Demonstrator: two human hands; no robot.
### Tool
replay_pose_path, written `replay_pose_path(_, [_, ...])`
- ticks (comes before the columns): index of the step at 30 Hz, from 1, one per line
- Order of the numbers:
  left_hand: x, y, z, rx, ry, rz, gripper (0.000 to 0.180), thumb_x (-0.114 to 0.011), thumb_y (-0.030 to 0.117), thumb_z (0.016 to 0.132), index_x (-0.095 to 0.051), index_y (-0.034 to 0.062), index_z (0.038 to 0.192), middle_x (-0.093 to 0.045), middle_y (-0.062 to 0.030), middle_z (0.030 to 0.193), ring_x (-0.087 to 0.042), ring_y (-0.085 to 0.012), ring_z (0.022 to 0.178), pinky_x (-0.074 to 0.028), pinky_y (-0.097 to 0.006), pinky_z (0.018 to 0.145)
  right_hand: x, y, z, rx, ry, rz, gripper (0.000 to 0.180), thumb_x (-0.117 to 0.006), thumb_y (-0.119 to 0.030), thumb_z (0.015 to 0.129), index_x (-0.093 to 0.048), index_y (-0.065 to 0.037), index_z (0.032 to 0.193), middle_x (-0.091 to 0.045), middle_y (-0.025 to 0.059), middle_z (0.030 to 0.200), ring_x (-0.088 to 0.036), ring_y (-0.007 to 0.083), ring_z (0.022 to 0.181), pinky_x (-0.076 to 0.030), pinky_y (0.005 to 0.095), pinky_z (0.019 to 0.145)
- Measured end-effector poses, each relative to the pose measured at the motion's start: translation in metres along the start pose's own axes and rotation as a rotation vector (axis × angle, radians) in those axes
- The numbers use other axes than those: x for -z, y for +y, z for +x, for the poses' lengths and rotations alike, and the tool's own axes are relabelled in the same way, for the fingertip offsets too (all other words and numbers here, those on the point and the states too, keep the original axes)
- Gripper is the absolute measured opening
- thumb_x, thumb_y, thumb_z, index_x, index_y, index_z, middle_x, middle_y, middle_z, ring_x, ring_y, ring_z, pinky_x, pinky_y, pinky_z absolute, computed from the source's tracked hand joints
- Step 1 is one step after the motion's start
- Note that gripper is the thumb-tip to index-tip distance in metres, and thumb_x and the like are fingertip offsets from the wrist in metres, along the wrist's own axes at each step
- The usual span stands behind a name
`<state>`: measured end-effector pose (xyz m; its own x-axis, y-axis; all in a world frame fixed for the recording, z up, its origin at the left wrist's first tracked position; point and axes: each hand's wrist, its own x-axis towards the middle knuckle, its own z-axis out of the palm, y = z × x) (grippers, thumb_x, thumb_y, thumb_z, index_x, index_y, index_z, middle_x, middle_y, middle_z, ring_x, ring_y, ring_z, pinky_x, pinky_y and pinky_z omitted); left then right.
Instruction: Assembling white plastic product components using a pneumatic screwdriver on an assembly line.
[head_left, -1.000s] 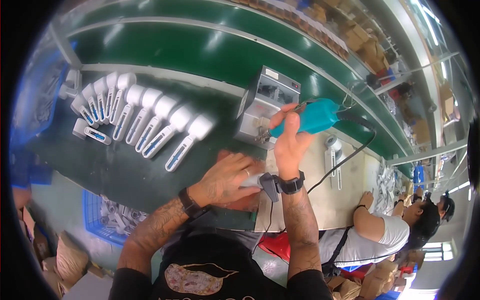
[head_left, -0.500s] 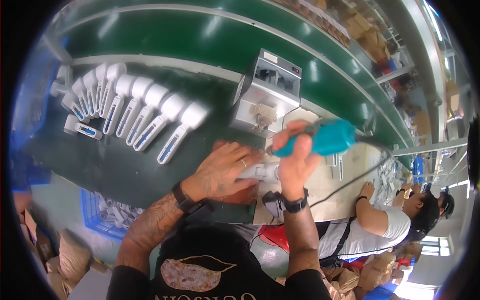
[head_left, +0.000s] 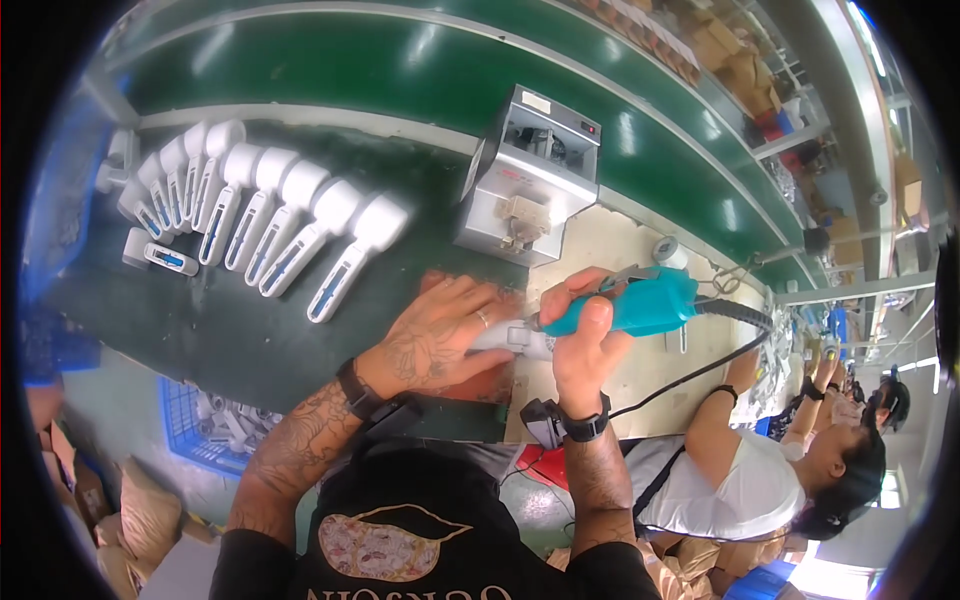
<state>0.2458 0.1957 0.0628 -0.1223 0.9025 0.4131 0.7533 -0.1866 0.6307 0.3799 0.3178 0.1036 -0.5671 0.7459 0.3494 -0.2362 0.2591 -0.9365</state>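
Observation:
My right hand (head_left: 580, 355) is wrapped around a teal electric screwdriver (head_left: 655, 303), its black cord trailing off to the right. The tool lies nearly level, its tip end pointing left above a white handheld fan (head_left: 533, 343). With fingers over the fan's handle end, my left hand (head_left: 430, 335) holds it down on a reddish-brown pad (head_left: 485, 388). My right hand hides part of the fan's round head, and the contact of the tip cannot be made out. Several similar white fans (head_left: 335, 275) with blue strips in their handles stand in a curved row at the left.
A grey metal screw feeder (head_left: 530, 180) stands behind my hands. To the right, a pale board (head_left: 640, 390) covers the bench. A blue crate (head_left: 195, 440) of parts sits below the bench at left. A co-worker (head_left: 750, 470) in a white shirt works close on the right.
My right hand has brought the screwdriver slightly lower and left, closer to the fan, and it is less blurred. My left hand stays on the fan. The co-worker has leaned nearer.

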Motion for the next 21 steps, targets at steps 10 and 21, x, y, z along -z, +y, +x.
replay_pose_path(10, [0.000,0.005,0.003,0.021,-0.072,0.058,0.043,-0.072,0.032,0.086,-0.062,0.0064,0.119,-0.060,-0.0115,0.118,-0.055,-0.0343,0.110,-0.044,-0.044,0.099,-0.003,0.005,0.000,0.029,-0.038,0.025,0.039,-0.055,-0.038,0.102,-0.049,-0.001,0.098,-0.056,0.0095,0.072,-0.055,0.0184,0.064,-0.047,0.0330,0.061])
replay_pose_path(21, [0.001,-0.001,-0.004,-0.075,-0.001,0.053,0.051,-0.070,0.032,0.085,-0.058,0.0033,0.126,-0.058,-0.0130,0.112,-0.053,-0.0317,0.104,-0.044,-0.041,0.092,-0.025,-0.018,0.049,0.049,0.034,-0.118,0.041,-0.051,-0.040,0.105,-0.055,0.001,0.107,-0.058,0.0055,0.072,-0.058,0.0148,0.065,-0.046,0.0281,0.059])
